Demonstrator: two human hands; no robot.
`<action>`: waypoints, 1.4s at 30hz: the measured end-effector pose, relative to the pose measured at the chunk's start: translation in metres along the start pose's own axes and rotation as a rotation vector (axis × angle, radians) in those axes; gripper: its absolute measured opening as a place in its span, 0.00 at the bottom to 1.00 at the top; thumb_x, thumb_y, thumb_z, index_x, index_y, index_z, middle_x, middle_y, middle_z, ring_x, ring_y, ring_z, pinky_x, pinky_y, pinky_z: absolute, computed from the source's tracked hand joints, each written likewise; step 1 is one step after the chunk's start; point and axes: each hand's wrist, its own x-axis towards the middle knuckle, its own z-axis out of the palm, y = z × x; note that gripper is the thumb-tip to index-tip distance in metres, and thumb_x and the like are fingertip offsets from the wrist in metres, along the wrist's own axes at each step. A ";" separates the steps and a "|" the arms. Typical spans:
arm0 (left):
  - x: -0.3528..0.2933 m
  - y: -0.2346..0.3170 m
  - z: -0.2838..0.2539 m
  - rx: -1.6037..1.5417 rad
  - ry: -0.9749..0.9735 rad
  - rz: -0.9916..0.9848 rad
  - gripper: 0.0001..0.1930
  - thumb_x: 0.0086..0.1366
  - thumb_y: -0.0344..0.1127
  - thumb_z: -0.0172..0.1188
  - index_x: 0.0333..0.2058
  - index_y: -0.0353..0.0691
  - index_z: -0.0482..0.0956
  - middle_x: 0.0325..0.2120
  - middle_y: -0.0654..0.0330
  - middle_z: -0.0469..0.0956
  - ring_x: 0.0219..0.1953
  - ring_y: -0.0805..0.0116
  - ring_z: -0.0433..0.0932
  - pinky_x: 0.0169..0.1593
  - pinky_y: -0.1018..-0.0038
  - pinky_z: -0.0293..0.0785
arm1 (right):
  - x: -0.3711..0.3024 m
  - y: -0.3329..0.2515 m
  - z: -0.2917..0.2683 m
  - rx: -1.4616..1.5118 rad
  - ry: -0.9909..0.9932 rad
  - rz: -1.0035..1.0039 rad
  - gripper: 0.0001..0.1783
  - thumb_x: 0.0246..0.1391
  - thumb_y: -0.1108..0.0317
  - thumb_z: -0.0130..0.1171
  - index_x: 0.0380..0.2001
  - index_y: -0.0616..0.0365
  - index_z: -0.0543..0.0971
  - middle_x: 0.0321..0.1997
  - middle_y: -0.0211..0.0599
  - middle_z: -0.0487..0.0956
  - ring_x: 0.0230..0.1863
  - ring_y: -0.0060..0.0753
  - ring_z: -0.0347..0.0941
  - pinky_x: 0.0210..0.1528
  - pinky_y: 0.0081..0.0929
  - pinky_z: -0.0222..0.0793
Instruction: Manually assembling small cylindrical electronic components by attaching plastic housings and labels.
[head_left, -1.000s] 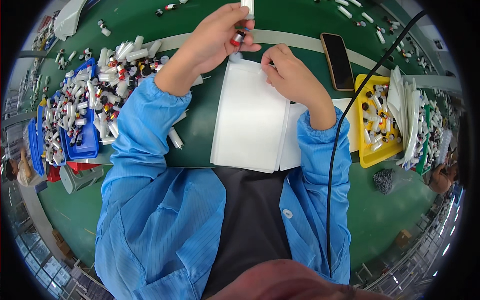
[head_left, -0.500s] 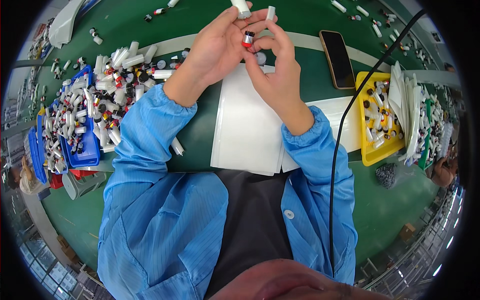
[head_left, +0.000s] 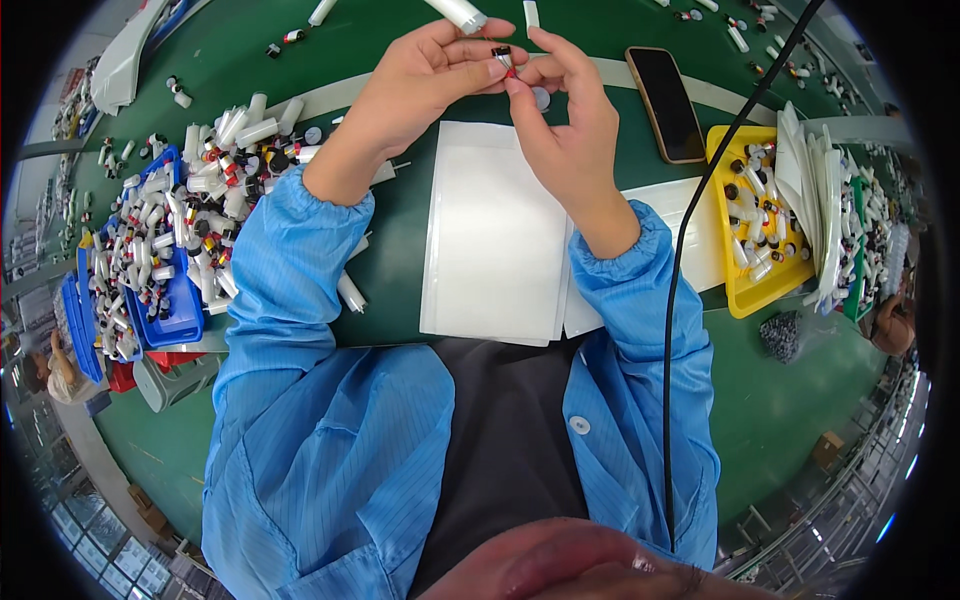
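Note:
My left hand (head_left: 415, 88) has its fingers curled, holding a white translucent tube (head_left: 458, 12) at the upper fingers. Between its thumb and fingers sits a small black-and-silver cylinder with a red end (head_left: 503, 57). Close against it, my right hand (head_left: 572, 125) pinches at the red end with thumb and fingertips; exactly what those fingers grip is too small to tell. A clear round disc (head_left: 541, 98) shows beside the right fingers. Just beyond the right index fingertip is a short white piece (head_left: 531, 14). White sheets (head_left: 490, 240) lie on the green table below my hands.
At left, blue trays (head_left: 178, 322) and a heap of white tubes and small parts (head_left: 235, 165) spread out. A phone (head_left: 665, 105) lies to the right, near a yellow tray (head_left: 765, 300) of parts. A black cable (head_left: 680, 270) hangs across the right side.
My left hand has turned, and its thumb now closes on the small cylinder, which is tilted. The white tube has swung left. My right fingers have drawn closer to the cylinder's red end.

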 end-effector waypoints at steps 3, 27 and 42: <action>0.002 -0.001 0.001 0.031 0.031 0.029 0.21 0.71 0.27 0.59 0.61 0.31 0.70 0.49 0.53 0.82 0.50 0.67 0.83 0.57 0.71 0.81 | -0.002 0.004 -0.001 0.107 -0.027 0.077 0.27 0.55 0.78 0.65 0.59 0.61 0.73 0.36 0.32 0.80 0.40 0.23 0.75 0.49 0.24 0.71; 0.000 -0.001 0.012 -0.030 -0.061 -0.025 0.24 0.68 0.18 0.54 0.62 0.30 0.67 0.49 0.58 0.78 0.50 0.72 0.79 0.56 0.76 0.75 | 0.010 0.007 -0.019 0.506 -0.119 0.571 0.09 0.61 0.70 0.64 0.42 0.63 0.82 0.35 0.32 0.83 0.32 0.16 0.76 0.36 0.14 0.72; -0.009 0.012 0.010 0.006 -0.205 -0.016 0.23 0.75 0.31 0.54 0.65 0.28 0.67 0.59 0.49 0.75 0.53 0.68 0.81 0.60 0.75 0.77 | 0.017 0.018 -0.030 0.953 -0.349 0.683 0.23 0.63 0.69 0.62 0.59 0.59 0.73 0.51 0.35 0.79 0.47 0.23 0.76 0.49 0.20 0.71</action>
